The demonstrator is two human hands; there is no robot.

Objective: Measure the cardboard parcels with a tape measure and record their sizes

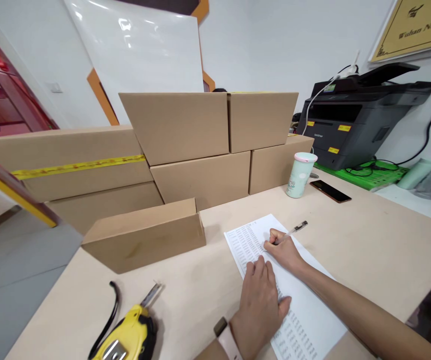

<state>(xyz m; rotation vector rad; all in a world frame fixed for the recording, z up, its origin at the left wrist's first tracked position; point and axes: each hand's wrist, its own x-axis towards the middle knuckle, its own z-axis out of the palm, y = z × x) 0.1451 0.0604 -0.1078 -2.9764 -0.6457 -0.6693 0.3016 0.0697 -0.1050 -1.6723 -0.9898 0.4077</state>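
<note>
Over the middle of the pale, flat counter, the person's left hand lies palm down on a printed sheet of paper, its grip loose around nothing, a watch at the wrist. Just beyond it and to its right, the right hand grasps a pen between thumb and fingers, above the same paper beside the printed rows. The pen's long axis slants, its tail raised toward the counter's right edge, its writing end aimed back left; whether the tip touches the paper cannot be told. The paper's long axis runs from far left to near right, under both hands.

By the counter's left edge sits a yellow tape measure, with a low box farther back. Stacked boxes stand toward the far edge, then a cup, then a phone near the right edge. Around the room come a white board, a dark printer and a yellowish sign.
</note>
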